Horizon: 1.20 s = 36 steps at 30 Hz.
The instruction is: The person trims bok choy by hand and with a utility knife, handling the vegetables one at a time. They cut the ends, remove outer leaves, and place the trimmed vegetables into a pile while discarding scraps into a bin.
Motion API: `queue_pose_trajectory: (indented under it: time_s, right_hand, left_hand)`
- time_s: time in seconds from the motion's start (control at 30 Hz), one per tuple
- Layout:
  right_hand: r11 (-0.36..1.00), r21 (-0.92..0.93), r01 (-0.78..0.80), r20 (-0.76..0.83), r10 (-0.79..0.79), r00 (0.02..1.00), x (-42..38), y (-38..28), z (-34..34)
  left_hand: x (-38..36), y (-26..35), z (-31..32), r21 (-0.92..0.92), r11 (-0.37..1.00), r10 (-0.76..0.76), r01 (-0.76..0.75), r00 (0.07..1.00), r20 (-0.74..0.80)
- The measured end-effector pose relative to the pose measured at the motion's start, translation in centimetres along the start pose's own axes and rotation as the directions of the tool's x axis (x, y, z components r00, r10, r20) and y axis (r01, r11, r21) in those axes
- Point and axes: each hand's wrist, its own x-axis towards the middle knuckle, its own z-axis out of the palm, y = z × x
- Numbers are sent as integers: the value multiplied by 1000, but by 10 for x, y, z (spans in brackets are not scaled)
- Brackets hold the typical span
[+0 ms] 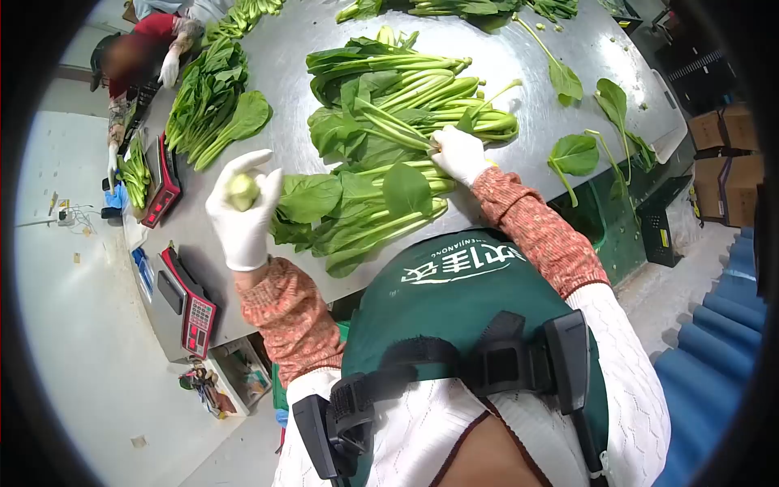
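Note:
My left hand [243, 207], in a white glove, is raised at the left with its fingers curled round a pale green stem base [243, 192]. How far the held piece reaches behind the hand is hidden. My right hand [460, 156], also gloved in white, is closed on leafy green stems [398, 130] at the right side of the heap. Its fingertips are partly hidden. Between the hands lie leafy greens [373, 213], leaves to the left and pale stems to the right. More bunches [414, 85] lie just beyond them.
A metal table [284, 40] carries everything. Loose leaves [574, 154] lie at the right. Two red scales [188, 304] stand along the left edge, near another pile of greens [207, 97]. A co-worker in white gloves [170, 67] is at far left. A green bin [592, 215] stands below the right edge.

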Motion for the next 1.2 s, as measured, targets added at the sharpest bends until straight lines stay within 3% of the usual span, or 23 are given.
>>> queue_pose_trajectory:
  time_s: [0.03,0.1,0.17,0.2,0.23,0.33,0.43,0.6,0.77,0.83,0.87,0.97,1.0,1.1,1.17,1.2]
  right_hand:
    - [1000,-19,-9,12,9,1000,3,-3,-2]
    - [959,283,23,-62,-6,998,1,1,-14]
    - [881,472,-17,-50,46,998,-5,-20,-56]
    - [829,560,11,-66,31,997,-9,-27,-72]
    - [767,641,39,-83,19,996,-14,-34,-87]
    - [762,638,113,-52,-103,993,-33,-59,-138]
    - [713,563,417,-285,-307,908,-44,-68,-162]
    - [752,537,383,-333,-228,915,-59,-59,-174]
    - [701,628,338,-289,-194,938,-69,-57,-176]
    - [684,631,365,-302,-217,928,-70,-60,-174]
    - [727,544,419,-387,-226,894,-69,-60,-167]
    - [825,444,350,-421,-153,894,-69,-59,-153]
    - [852,351,388,-464,-201,863,-70,-56,-148]
    - [909,340,240,-355,-113,928,-72,-58,-141]
    - [883,429,192,-312,-55,949,-67,-47,-134]
    - [789,614,27,-223,141,965,-61,-32,-133]
  left_hand:
    - [1,-3,8,21,1000,10,-9,1000,-13]
    - [4,-5,21,195,975,122,-110,991,-47]
    - [3,-12,32,233,968,99,-92,995,-18]
    - [4,-9,41,354,902,256,-249,966,28]
    - [4,-11,51,386,866,312,-320,946,83]
    - [4,6,92,369,768,509,-523,849,144]
    - [3,22,113,236,783,536,-575,817,212]
    - [6,36,128,76,852,478,-517,830,288]
    - [3,41,123,0,890,406,-457,791,457]
    - [-2,41,132,48,882,416,-469,822,389]
    - [-5,38,138,98,865,436,-493,832,342]
    - [-5,41,144,181,836,478,-519,849,227]
    - [-5,42,143,197,834,477,-516,852,214]
    - [-5,47,145,221,813,499,-539,840,215]
    - [-7,48,146,171,809,528,-563,823,211]
    - [-8,51,141,90,853,494,-514,852,174]
